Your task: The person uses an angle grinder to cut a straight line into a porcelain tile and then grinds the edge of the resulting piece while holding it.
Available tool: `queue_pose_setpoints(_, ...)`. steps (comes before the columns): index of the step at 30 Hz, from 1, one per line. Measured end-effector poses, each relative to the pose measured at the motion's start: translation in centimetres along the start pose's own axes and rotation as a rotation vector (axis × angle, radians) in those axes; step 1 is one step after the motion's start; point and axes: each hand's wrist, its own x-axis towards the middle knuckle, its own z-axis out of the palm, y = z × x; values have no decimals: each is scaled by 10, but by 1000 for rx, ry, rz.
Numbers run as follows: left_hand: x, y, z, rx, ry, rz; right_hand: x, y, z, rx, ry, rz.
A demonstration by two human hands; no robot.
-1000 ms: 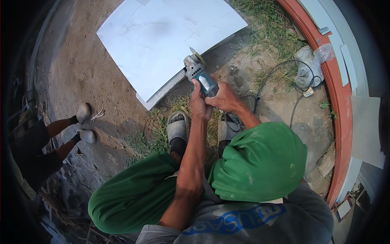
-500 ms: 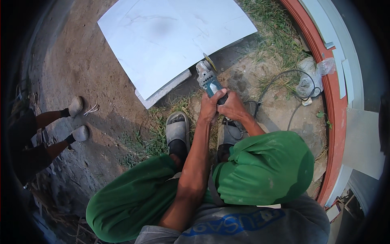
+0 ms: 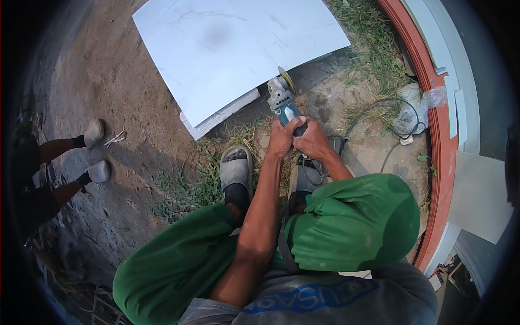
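An angle grinder (image 3: 281,99) with a teal body, grey head and yellowish disc points away from me, its disc at the near edge of a large white veined panel (image 3: 227,49). My left hand (image 3: 281,136) and my right hand (image 3: 313,140) are both closed around the grinder's rear body, side by side. The panel lies over a pale slab (image 3: 219,114) that shows along its lower left edge. The grinder's black cord (image 3: 362,112) loops over the concrete to the right. Whether the disc touches the panel I cannot tell.
A co-worker's legs and shoes (image 3: 95,132) stand at the left on dirt. My sandalled feet (image 3: 235,170) are below the grinder among grass. A red frame (image 3: 441,210) with pale strips runs along the right, beside crumpled plastic bags (image 3: 409,114). Scrap wood lies at the lower left.
Both my hands and the grinder have moved right and slightly upward along the panel's near edge, still gripping. The co-worker's legs appear a little farther left, and the view has shifted slightly.
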Motion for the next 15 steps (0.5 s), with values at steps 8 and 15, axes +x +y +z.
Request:
queue_pose_setpoints(8, 3, 0, -4, -7, -26, -6, 0, -7, 3, -23, 31, 13)
queue_pose_setpoints(15, 5, 1, -5, -19, -33, -7, 2, -1, 4, 11, 36, -16)
